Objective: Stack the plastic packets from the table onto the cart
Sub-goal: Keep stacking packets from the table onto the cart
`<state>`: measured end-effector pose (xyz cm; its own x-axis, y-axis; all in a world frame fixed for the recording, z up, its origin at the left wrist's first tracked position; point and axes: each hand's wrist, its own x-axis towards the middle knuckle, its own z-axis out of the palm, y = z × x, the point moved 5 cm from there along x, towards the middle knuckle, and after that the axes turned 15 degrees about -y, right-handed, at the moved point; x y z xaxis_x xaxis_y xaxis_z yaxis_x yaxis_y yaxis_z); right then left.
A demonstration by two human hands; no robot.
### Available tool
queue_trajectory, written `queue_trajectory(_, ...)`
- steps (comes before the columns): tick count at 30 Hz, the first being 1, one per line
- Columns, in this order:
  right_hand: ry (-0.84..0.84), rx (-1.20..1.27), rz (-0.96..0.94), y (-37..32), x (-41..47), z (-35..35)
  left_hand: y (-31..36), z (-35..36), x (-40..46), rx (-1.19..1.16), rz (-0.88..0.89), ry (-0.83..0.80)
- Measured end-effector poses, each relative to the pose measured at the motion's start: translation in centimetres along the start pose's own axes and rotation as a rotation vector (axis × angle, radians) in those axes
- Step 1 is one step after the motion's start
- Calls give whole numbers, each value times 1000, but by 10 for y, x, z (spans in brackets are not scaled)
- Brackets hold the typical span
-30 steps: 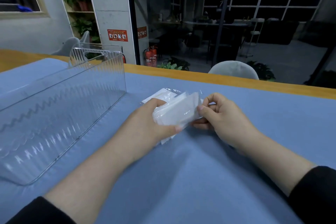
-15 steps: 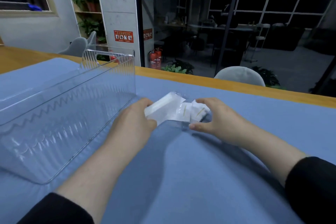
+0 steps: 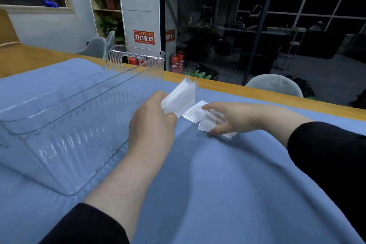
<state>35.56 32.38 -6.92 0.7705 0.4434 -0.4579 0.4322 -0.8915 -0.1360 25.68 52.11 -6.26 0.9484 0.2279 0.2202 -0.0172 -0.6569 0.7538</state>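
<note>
The left hand is gripping a small stack of packets raised on edge just beside the clear bin's right wall, so the bin is lying to its left. The right hand, fingers spread, is pressing loose packets on the table.

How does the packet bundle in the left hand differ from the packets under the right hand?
The packet bundle is lifted off the blue cloth and gripped by the left hand; the loose packets lie flat on it, the right hand resting on them. The bundle looks thicker; the loose ones are spread out. Both are white in clear plastic.
</note>
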Motion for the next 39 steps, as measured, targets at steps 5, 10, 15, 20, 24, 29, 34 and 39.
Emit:
queue_trajectory(5, 126, 97, 63, 11, 23, -11, 0, 1, 0, 2, -6, -15)
queue_trajectory(10, 210, 297, 210, 31, 49, -22, -1, 1, 1, 14, -14, -19)
queue_trajectory(15, 260, 307, 174, 24, 67, -27, -1, 3, 2, 18, -14, -21)
queue_trajectory(20, 270, 330, 131, 24, 70, -28, 0, 4, 2, 11, 3, -23)
queue_trajectory(24, 377, 416, 69, 29, 43, -50, 1, 4, 2, 7, 15, -19)
queue_trajectory(29, 214, 317, 91, 31, 29, -50, 5, 8, 0, -4, 15, -39)
queue_trajectory(34, -8, 138, 142, 22, 39, -32, 7, 5, -3, -20, 23, -35)
queue_trajectory(39, -90, 2, 208, 15, 45, -36, 10, 8, -4, -12, 30, -51)
